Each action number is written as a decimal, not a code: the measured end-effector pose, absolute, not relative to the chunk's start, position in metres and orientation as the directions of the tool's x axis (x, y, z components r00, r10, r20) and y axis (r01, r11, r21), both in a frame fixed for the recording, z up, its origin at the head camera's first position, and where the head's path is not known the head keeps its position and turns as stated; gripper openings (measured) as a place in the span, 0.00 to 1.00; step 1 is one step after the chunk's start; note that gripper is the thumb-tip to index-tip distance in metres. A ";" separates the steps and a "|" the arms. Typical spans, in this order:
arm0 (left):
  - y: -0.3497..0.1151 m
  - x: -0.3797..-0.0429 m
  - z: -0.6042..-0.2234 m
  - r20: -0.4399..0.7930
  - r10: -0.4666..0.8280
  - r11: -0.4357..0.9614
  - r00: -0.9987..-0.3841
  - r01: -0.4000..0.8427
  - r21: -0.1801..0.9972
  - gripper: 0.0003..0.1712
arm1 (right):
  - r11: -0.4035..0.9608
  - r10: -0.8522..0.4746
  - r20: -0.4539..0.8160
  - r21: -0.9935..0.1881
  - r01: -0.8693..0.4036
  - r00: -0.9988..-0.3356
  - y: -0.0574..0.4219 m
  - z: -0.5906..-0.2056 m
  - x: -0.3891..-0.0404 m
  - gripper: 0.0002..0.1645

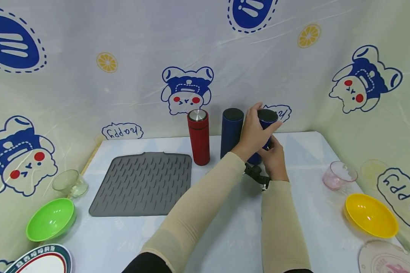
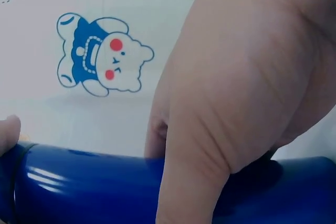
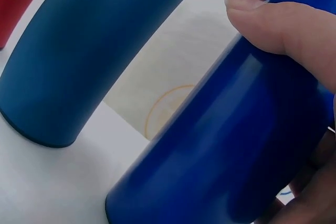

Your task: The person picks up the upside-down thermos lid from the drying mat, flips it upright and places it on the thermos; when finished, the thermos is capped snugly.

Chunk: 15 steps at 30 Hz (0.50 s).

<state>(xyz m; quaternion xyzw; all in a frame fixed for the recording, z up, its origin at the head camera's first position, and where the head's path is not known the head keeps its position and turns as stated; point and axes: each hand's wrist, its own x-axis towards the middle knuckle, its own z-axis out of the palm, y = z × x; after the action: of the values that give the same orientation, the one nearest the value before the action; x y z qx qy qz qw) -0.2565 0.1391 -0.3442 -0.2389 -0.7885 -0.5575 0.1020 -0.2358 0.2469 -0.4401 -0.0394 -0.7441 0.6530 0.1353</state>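
Note:
A glossy blue thermos (image 1: 267, 115) with a dark lid is gripped by both hands near the back right of the table. My left hand (image 1: 254, 132) curls round its upper part, just below the lid. Lower down, my right hand (image 1: 275, 161) wraps the body, its thumb (image 3: 283, 22) lying along the side in the right wrist view. Whether the thermos base touches the table is unclear. Just left of it a matte dark blue thermos (image 1: 229, 131) stands upright, partly behind my left hand. Further left stands a red thermos (image 1: 199, 142) with a silver lid.
A grey ridged mat (image 1: 141, 185) lies left of the arms. Along the left edge are a clear glass (image 1: 71, 184), a green bowl (image 1: 51, 220) and a plate (image 1: 66, 254). Opposite sit a pink glass (image 1: 338, 176), a yellow bowl (image 1: 370, 216) and a pale plate (image 1: 386, 258).

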 end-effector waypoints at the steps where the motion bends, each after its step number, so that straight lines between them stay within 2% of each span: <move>1: 0.138 -0.257 -0.343 0.434 0.263 0.268 -0.861 0.498 0.825 0.49 | 0.126 0.229 0.142 -0.985 -0.116 -0.963 0.246 -0.439 -0.236 0.43; 8: 0.132 -0.260 -0.337 0.413 0.294 0.296 -0.862 0.493 0.818 0.51 | 0.092 0.232 0.160 -0.986 -0.142 -0.959 0.243 -0.437 -0.238 0.43; 10: 0.130 -0.259 -0.337 0.388 0.310 0.349 -0.868 0.484 0.803 0.51 | 0.131 0.231 0.158 -0.983 -0.130 -0.960 0.243 -0.437 -0.238 0.42; 15: 0.123 -0.241 -0.331 0.328 0.392 0.489 -0.859 0.497 0.717 0.58 | 0.351 0.252 0.192 -0.932 -0.096 -0.948 0.246 -0.437 -0.234 0.35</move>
<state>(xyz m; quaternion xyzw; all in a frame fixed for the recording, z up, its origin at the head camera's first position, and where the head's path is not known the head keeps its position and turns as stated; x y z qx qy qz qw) -0.2413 0.1227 -0.3307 -0.2582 -0.8608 -0.4344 0.0603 -0.2344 0.2463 -0.4372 -0.0485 -0.8073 0.5678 0.1533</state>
